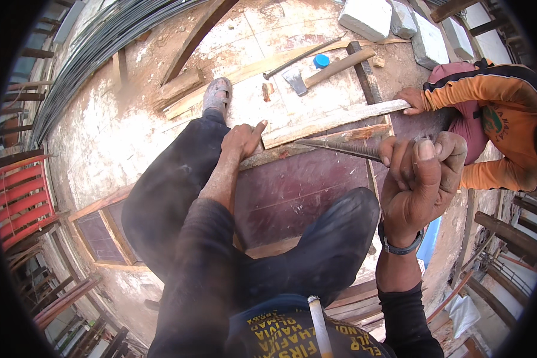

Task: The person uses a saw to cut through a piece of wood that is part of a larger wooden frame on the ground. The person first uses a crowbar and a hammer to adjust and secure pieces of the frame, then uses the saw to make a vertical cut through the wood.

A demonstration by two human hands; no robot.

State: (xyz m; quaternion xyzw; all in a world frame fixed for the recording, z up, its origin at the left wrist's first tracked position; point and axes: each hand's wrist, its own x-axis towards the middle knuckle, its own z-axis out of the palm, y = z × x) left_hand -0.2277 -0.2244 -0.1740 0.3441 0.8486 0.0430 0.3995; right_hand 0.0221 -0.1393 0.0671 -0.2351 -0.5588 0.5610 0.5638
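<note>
While Our Right Hand Holds a Saw, the Plank Lies Whole

As far as the head view shows, we are at an early or middle point: the pale plank [337,122] is in one piece, and we see no finished cut. What is left of the work we cannot measure, since any cut line is too small to make out. The plank lies above a dark red panel [304,200], its right end held by a co-worker's hand [411,100].

Our right hand [425,179] is clenched around what looks like a saw [343,148], its tapering blade pointing left, just beside the plank's lower edge; the handle is hidden. Our left hand [240,142] rests near the plank's left end, thumb out; whether its fingers grip anything we cannot tell.

Counting, we find one plank, one saw, one hatchet [297,82], one blue cap [321,61], one dark bar [301,58] and, at upper right, four pale blocks [367,19].
</note>
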